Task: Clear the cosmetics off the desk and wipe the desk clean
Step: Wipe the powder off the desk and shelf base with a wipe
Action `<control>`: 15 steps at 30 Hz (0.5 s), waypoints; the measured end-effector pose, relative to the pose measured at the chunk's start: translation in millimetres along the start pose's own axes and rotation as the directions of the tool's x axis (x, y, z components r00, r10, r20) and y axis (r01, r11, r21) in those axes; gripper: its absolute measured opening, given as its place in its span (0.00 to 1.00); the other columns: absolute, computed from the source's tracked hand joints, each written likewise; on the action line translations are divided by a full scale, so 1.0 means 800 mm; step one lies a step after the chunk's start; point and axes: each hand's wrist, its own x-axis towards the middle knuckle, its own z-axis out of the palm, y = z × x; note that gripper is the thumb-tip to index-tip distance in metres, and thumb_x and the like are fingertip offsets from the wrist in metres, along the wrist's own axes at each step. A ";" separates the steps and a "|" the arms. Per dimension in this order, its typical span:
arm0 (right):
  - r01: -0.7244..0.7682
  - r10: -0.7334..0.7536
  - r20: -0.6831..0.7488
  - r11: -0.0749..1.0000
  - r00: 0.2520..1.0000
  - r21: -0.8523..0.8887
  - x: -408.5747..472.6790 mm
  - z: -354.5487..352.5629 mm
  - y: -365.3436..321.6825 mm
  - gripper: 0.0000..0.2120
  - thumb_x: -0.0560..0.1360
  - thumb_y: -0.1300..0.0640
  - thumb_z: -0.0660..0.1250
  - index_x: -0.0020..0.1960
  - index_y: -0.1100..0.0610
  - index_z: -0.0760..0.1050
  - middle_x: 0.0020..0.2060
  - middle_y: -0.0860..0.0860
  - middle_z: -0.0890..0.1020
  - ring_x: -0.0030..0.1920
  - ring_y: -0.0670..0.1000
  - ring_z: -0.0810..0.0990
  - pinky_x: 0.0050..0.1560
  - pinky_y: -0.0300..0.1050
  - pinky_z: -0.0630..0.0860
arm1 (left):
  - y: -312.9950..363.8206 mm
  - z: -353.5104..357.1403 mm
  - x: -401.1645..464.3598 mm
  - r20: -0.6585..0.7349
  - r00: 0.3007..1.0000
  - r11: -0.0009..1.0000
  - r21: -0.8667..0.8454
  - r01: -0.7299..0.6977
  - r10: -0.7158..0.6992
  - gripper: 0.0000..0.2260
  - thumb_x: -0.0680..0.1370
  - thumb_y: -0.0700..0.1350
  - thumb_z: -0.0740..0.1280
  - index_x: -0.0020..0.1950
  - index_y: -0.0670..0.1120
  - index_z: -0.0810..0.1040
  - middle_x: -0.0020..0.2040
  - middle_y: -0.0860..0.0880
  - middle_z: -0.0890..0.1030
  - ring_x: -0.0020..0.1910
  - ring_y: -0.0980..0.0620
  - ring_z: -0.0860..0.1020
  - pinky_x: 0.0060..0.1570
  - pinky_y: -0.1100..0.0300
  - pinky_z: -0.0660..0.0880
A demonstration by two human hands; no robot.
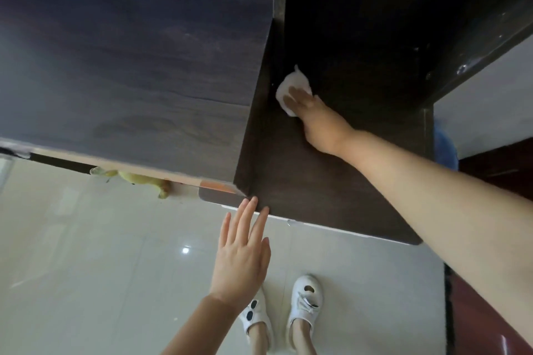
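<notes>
Your right hand (313, 118), arm stretched far, presses a white wipe (291, 89) flat on the dark desk (317, 190) (fingers extended over it). Your left hand (242, 259) hovers at the near edge, fingers released, spread.

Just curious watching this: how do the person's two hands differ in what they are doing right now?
The right hand reaches far across the lower dark desk surface and presses a white wipe flat against it; the left hand holds nothing. The right hand's fingers are on the wipe, while the left hand is open with fingers spread, its fingertips at the desk's near edge. Both are bare.
</notes>
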 end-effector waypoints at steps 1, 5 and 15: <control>-0.033 0.033 -0.035 0.999 0.999 -0.008 0.004 0.000 -0.013 0.31 0.77 0.70 0.53 0.76 0.53 0.47 0.76 0.52 0.46 0.75 0.55 0.43 0.73 0.47 0.41 | 0.001 0.000 0.000 -0.019 1.000 1.000 -0.019 0.002 -0.003 0.19 0.80 0.49 0.44 0.66 0.46 0.65 0.68 0.42 0.71 0.69 0.46 0.61 0.71 0.47 0.54; 0.170 -0.172 -0.058 0.985 0.983 -0.040 -0.081 0.070 -0.063 0.24 0.80 0.56 0.51 0.75 0.56 0.53 0.76 0.54 0.53 0.73 0.48 0.46 0.72 0.47 0.45 | 0.004 -0.014 -0.006 -0.105 0.994 0.981 -0.192 0.021 -0.042 0.16 0.76 0.43 0.54 0.64 0.45 0.68 0.62 0.42 0.75 0.62 0.47 0.67 0.61 0.54 0.64; -0.061 0.057 -0.034 0.986 0.998 -0.158 -0.061 0.005 0.013 0.25 0.81 0.58 0.51 0.75 0.54 0.48 0.76 0.54 0.46 0.76 0.51 0.43 0.73 0.47 0.39 | 0.023 -0.030 0.023 -0.157 0.984 0.955 -0.270 -0.124 0.084 0.16 0.76 0.41 0.55 0.63 0.42 0.68 0.57 0.40 0.77 0.57 0.47 0.69 0.59 0.59 0.64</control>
